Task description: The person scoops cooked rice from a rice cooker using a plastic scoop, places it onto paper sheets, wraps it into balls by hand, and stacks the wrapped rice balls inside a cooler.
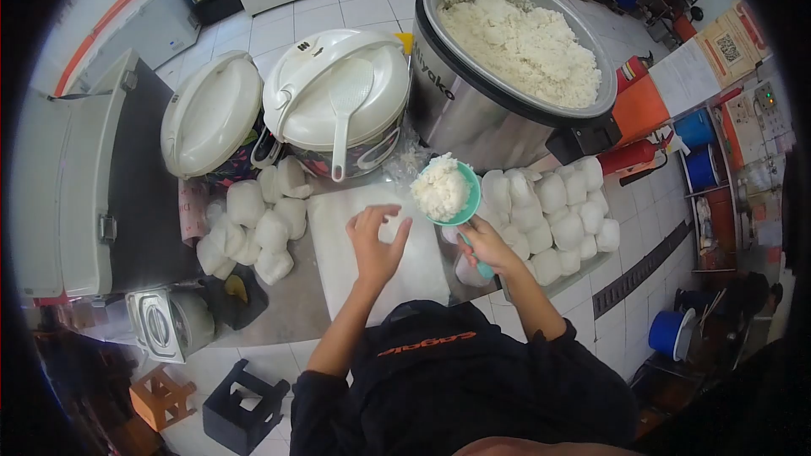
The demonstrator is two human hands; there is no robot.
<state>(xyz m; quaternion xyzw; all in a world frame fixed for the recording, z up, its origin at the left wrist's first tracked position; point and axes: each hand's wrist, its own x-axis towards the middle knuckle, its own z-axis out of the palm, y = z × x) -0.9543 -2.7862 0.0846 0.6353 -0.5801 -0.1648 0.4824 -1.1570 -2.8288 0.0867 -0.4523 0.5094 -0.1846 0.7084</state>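
My right hand (488, 245) grips the handle of a green scoop (472, 196), which is heaped with white cooked rice (440, 189). The scoop is held over the right side of a stack of white sheets (338, 266). Above those sheets is my left hand (378, 241), its fingers apart and nothing in it. Beyond the scoop stands a large rice cooker (473, 114), lidless and full of rice (524, 46). White wrapped bundles (549, 215) sit packed together in a tray to the right. More wrapped bundles (247, 203) are piled at the left.
Two lidded containers (211, 118) (317, 110) stand behind the sheets, a white rice paddle (341, 131) lying on the nearer lid. A big open cooler box (72, 194) occupies the left. Below it are a metal-lidded container (165, 321) and stools (243, 405). A fire extinguisher (629, 156) is at the right.
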